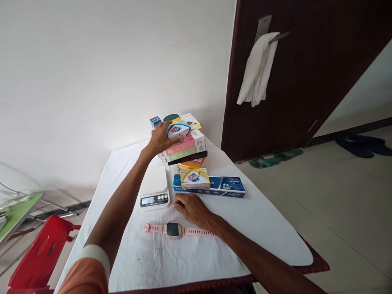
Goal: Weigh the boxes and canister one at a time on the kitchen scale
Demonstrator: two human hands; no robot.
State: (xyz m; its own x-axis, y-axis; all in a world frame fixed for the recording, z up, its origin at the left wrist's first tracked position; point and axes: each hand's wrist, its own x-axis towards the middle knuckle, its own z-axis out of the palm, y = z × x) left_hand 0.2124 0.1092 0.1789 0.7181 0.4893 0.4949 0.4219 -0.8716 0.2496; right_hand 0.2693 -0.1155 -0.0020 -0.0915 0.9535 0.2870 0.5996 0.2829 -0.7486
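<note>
My left hand (161,139) reaches to the far end of the table and grips a small white and blue soap box (179,130) on top of a stack of coloured boxes (184,149). My right hand (192,208) lies flat on the white tablecloth (232,228) with fingers spread, holding nothing. It rests just right of a small white kitchen scale (154,187) and above a pink smartwatch (173,230). A yellow soap box (194,178) sits on a long blue toothpaste box (220,186) just beyond my right hand.
An orange box (192,163) lies under the stack's front edge. A dark brown door (300,77) with a white cloth (257,69) on its handle stands at the right. A red plastic stool (41,255) is at the lower left. Slippers (275,157) lie on the floor.
</note>
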